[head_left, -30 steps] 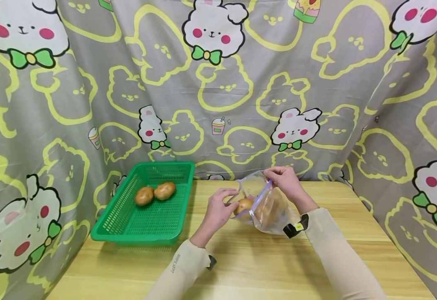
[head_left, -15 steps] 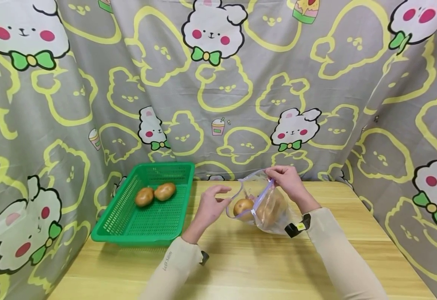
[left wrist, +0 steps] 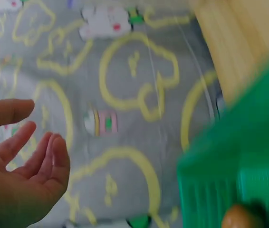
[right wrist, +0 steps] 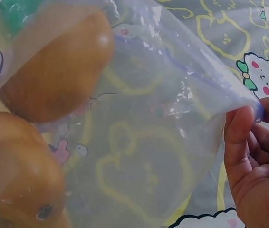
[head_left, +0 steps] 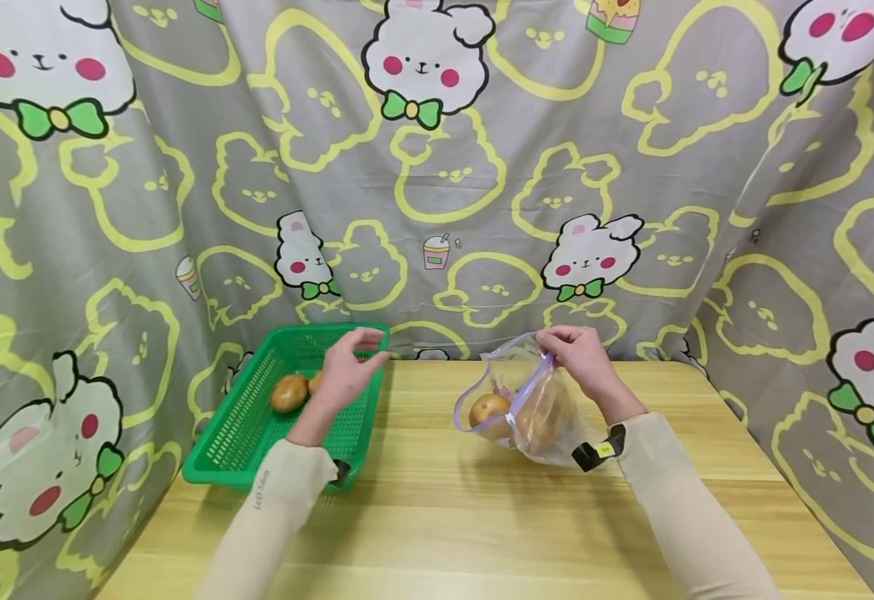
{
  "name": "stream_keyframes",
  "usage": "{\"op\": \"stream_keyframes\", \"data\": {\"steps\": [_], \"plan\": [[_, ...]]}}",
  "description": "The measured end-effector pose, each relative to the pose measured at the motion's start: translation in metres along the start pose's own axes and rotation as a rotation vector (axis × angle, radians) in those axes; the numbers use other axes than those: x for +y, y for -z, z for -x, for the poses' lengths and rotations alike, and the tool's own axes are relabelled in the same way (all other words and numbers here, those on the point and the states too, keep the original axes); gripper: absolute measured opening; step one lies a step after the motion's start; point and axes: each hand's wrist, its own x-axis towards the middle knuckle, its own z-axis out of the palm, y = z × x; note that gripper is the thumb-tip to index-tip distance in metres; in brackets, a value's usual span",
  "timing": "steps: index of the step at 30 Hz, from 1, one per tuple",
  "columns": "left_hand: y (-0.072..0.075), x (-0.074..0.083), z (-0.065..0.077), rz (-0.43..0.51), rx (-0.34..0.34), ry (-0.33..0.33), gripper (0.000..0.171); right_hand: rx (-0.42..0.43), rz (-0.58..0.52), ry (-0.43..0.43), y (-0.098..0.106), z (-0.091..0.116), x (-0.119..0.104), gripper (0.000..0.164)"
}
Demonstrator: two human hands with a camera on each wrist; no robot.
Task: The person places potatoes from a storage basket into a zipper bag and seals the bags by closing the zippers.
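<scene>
My right hand (head_left: 581,357) pinches the upper corner of a clear zip bag (head_left: 537,392) with a purple seal, its mouth gaping to the left. Inside the bag are brown potatoes (right wrist: 61,61), one of them (head_left: 489,412) showing at the mouth. Over the right part of the green basket (head_left: 365,417) hangs my left hand (head_left: 347,371), fingers loosely bent and holding nothing. In the basket lies a potato (head_left: 289,392); a second one (head_left: 314,383) is mostly hidden behind the left hand. The left wrist view shows the basket's wall (left wrist: 239,142) beside that hand.
The wooden table (head_left: 437,525) carries basket and bag. A grey curtain (head_left: 437,183) with cartoon animals hangs behind the table and along both sides. Bare tabletop lies between the basket and the bag.
My left hand has let go of the bag's rim and moved left to above the basket. The right hand keeps its pinch on the bag, almost in place.
</scene>
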Motion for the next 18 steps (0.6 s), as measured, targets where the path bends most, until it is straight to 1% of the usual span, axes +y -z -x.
{"op": "stream_keyframes", "data": {"steps": [4, 7, 9, 13, 16, 18], "plan": [[0.031, -0.025, -0.01, -0.087, -0.047, 0.047, 0.035, -0.002, -0.007, -0.002, 0.001, -0.001, -0.002, 0.034], [0.051, -0.045, -0.015, -0.143, -0.108, 0.071, 0.038, 0.0, -0.009, -0.007, 0.002, -0.002, -0.003, 0.033], [0.062, -0.058, -0.016, -0.17, -0.16, 0.086, 0.038, 0.002, -0.014, -0.009, 0.003, -0.002, -0.003, 0.033], [0.076, -0.08, -0.017, -0.222, -0.232, 0.104, 0.039, 0.007, -0.022, -0.012, 0.004, -0.004, -0.004, 0.034], [0.081, -0.092, -0.018, -0.282, -0.274, 0.092, 0.04, 0.005, -0.017, -0.013, 0.004, -0.003, -0.005, 0.035], [0.083, -0.099, -0.019, -0.308, -0.298, 0.098, 0.041, 0.004, -0.01, -0.013, 0.002, -0.002, -0.006, 0.036]]}}
